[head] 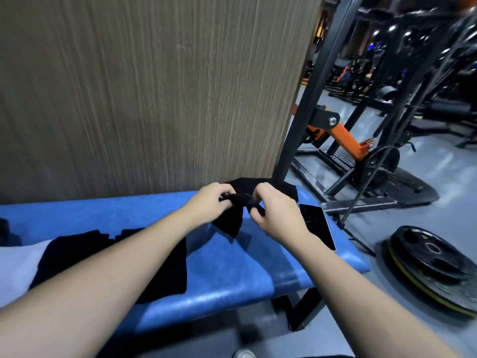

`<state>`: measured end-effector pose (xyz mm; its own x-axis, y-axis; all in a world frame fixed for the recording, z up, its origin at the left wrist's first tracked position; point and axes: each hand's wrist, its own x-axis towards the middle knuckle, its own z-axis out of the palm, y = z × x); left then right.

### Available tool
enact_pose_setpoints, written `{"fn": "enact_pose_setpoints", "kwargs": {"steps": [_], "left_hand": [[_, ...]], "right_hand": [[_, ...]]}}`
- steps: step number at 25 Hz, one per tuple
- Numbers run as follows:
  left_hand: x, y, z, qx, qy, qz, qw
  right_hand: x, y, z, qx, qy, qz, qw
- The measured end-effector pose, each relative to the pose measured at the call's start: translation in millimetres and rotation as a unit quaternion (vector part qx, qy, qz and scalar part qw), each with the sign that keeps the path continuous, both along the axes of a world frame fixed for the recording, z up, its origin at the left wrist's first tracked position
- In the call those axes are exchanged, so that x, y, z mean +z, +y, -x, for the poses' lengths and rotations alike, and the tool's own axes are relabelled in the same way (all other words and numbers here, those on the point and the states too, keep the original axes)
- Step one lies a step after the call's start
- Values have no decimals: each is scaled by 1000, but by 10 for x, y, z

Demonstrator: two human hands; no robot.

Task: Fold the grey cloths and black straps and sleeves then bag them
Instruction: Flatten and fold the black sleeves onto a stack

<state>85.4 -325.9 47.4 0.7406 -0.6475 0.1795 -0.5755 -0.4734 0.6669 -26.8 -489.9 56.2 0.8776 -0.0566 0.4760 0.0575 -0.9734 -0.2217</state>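
Reference landmark: blue bench [232, 275]. One black sleeve [231, 219], soft, matte and bunched at its top, hangs just above the bench's far end. Left hand [206, 202] and right hand [275, 211] each pinch its gathered upper edge with curled fingers. Two flat black pieces [108, 259] lie on the bench's near left. One phone [317, 226] rests at the bench's right edge. One weight plate [433, 264] lies on the floor right of the bench.

Black sleeve [230, 220] — bunched, held aloft.
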Motion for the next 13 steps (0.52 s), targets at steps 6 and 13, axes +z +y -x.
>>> {"fn": "enact_pose_setpoints", "kwargs": {"steps": [6, 13], "left_hand": [[-214, 306, 195, -70, -218, -124, 966], [-469, 507, 579, -59, -93, -188, 976]], "right_hand": [[-427, -39, 389, 92, 47, 165, 981], [-718, -77, 725, 129, 223, -51, 965]]}}
